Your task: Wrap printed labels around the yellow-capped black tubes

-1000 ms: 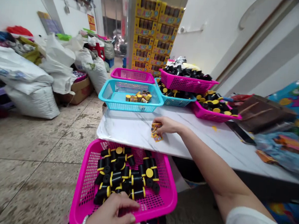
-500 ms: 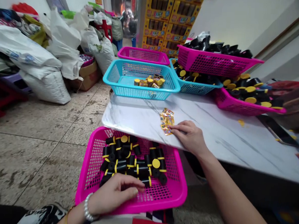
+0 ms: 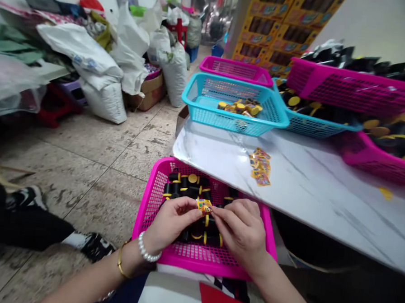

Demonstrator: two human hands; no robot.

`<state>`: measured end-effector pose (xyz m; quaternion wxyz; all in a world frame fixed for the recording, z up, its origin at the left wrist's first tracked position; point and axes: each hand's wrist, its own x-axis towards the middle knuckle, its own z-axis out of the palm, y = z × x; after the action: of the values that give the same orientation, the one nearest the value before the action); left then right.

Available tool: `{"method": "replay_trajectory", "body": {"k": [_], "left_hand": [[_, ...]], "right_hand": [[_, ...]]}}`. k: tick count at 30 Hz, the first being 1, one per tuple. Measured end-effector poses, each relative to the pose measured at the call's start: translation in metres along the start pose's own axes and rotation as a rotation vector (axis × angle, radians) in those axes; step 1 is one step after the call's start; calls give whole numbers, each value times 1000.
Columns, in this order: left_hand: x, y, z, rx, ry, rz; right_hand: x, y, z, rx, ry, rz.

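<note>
Our left hand (image 3: 174, 220) and right hand (image 3: 245, 226) pinch a small yellow printed sticker (image 3: 204, 206) over the pink mesh basket (image 3: 148, 202), apart from the white marbled table's (image 3: 219, 154) edge, one o'clock.

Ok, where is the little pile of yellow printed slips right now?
In the head view, right of centre: the yellow slips lie on the white table, between the nearer blue basket and the right hand.
</note>
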<state>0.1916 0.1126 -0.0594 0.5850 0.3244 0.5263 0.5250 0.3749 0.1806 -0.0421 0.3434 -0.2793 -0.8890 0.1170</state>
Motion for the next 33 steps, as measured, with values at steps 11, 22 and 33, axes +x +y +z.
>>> {"method": "replay_trajectory", "body": {"k": [11,22,33], "left_hand": [[-12,-21,-13,204,85,57],[-9,-25,-27,102,162,-98],[-7,-10,-19,124,108,-60]], "right_hand": [[-4,-26,44,723,-367,936],[34,25,-5,-75,-62,403],[65,65,-11,-366,121,278]]}}
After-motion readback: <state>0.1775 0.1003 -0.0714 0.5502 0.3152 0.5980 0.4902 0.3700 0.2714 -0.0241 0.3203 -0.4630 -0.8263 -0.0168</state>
